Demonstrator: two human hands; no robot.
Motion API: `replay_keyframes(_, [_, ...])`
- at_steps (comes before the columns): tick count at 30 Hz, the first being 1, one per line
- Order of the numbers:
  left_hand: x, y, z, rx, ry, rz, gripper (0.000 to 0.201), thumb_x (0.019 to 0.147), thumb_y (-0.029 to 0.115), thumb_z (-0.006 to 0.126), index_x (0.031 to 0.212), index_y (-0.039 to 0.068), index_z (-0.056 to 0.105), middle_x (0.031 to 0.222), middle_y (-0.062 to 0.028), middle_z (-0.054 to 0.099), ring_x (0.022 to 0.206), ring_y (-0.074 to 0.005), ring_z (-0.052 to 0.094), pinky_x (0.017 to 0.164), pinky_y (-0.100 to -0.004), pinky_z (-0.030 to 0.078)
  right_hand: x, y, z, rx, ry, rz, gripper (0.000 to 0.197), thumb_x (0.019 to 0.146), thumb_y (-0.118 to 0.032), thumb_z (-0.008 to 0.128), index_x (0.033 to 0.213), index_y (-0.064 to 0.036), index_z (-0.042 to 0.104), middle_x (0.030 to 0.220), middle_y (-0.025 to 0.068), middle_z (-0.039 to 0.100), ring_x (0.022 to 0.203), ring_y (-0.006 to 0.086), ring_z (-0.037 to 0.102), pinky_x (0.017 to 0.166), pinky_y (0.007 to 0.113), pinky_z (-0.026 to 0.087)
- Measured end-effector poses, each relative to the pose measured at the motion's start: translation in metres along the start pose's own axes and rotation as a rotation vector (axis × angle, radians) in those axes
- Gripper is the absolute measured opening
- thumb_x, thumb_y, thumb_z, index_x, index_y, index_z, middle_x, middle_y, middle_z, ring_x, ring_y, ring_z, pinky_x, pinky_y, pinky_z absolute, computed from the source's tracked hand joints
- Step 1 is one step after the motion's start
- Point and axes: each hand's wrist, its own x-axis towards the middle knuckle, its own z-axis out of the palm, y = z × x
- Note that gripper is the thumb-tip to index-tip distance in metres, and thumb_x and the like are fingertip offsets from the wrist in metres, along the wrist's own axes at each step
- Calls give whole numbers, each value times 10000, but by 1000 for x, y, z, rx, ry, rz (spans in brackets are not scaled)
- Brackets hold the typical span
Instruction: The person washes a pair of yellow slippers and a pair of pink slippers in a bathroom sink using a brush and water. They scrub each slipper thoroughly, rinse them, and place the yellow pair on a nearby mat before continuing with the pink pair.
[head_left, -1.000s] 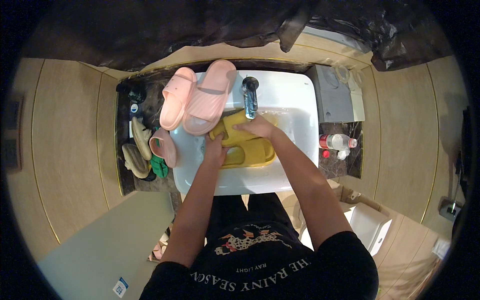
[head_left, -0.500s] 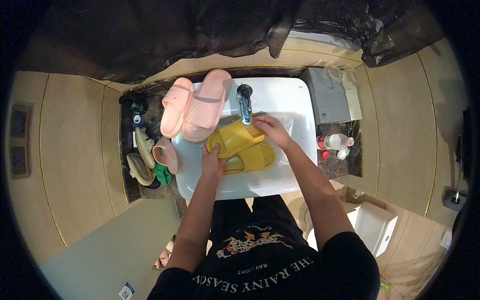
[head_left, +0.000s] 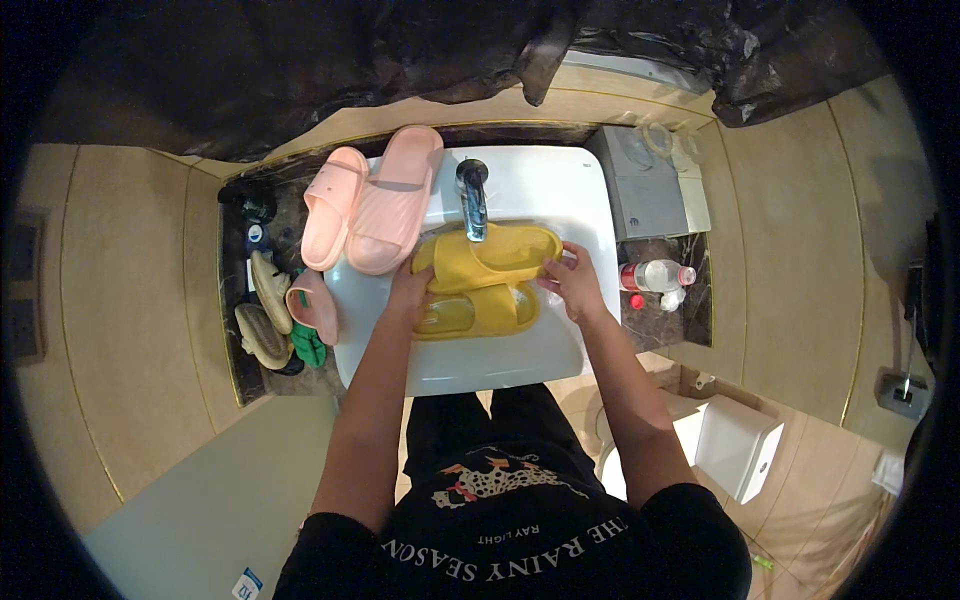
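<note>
Two yellow slide slippers are in the white sink, one beyond the other. Both my hands hold the far yellow slipper just below the chrome faucet. My left hand grips its left end, with the fingers partly hidden. My right hand closes its fingers on the right end. The near yellow slipper lies closer to me, touching or slightly under the far one. On the sink's left rim rest two pink slippers.
Left of the sink, a smaller pink slipper, a pair of beige shoes and a green cloth-like item crowd the dark counter. A grey box and a clear bottle stand at right. Black plastic sheeting hangs above.
The far slipper has moved right and levelled out, its right end now past the faucet. My right hand has come down from beside the faucet to that end; the left still holds the other.
</note>
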Motion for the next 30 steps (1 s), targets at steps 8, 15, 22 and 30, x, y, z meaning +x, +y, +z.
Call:
replay_keyframes(8, [89,-55,-17,864,129,152,395,835,231,654,1159,11,601,992,-173,680,928,-283,643,803,-409,497,-48,-17,24,59,59,-7,593,831,-64,591,1344,-26,296,1209,153,472,1010,273,579,682,350,588])
replay_keyframes(15, [38,-3,24,838,-86,-53,460,784,354,710,1098,21,659,1065,-185,687,955,-286,659,838,-372,494,-73,-15,11,201,65,46,720,847,-76,572,1445,-66,170,1317,188,397,1059,302,553,699,380,597])
replay_keyframes(22, [107,-52,-31,1102,-38,17,521,760,319,726,1148,-19,643,1076,-164,686,960,-255,656,800,-362,503,-61,-3,19,201,-12,135,631,926,-110,462,1473,-137,148,1335,204,395,1031,345,585,731,429,600])
replay_keyframes(30, [24,18,46,341,-32,105,435,833,225,611,1179,-38,608,977,-105,675,858,-140,621,715,-306,500,-56,14,-16,291,53,194,525,962,-175,481,1428,-109,247,1253,183,490,946,302,645,674,386,615])
